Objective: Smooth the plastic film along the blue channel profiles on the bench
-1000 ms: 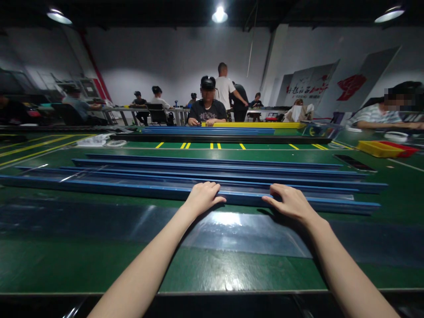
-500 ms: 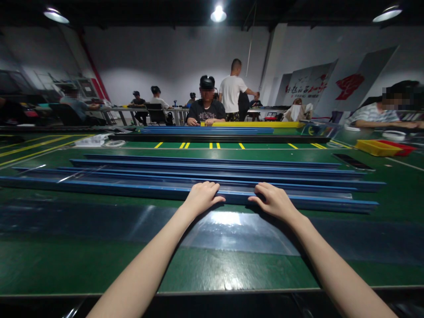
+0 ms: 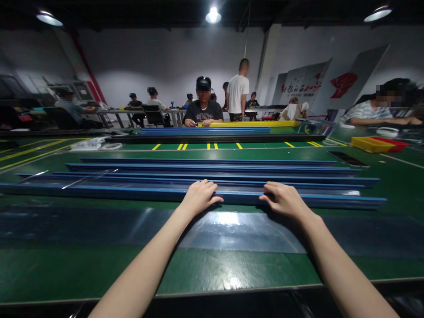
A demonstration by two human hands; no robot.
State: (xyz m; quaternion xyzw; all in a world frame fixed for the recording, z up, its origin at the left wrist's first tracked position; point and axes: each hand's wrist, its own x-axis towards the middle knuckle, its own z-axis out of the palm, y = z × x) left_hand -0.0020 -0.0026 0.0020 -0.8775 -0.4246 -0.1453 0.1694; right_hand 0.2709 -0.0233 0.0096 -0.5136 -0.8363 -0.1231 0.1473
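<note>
Several long blue channel strips lie side by side across the green table [image 3: 205, 269]. My left hand [image 3: 202, 194] is closed over the nearest blue channel [image 3: 241, 197], its fingers over the far side and its thumb along the near side. To the right, my right hand [image 3: 283, 198] grips the same channel in the same way, with a gap between the two hands. A clear plastic sheet [image 3: 228, 229] lies flat between this channel and the table's front edge. The fingertips of both hands are partly hidden inside the channel.
Farther back lie a black strip [image 3: 212, 139], more blue strips and a yellow strip [image 3: 248, 124]. A phone [image 3: 347, 158], a yellow tray [image 3: 371, 144] and a red tray [image 3: 394, 143] are at right. A person [image 3: 203, 108] sits opposite; another leans in at far right.
My right hand has moved a little to the right, widening the gap between my hands. The nearest channel's right end also sits farther right. A standing person in the background has turned.
</note>
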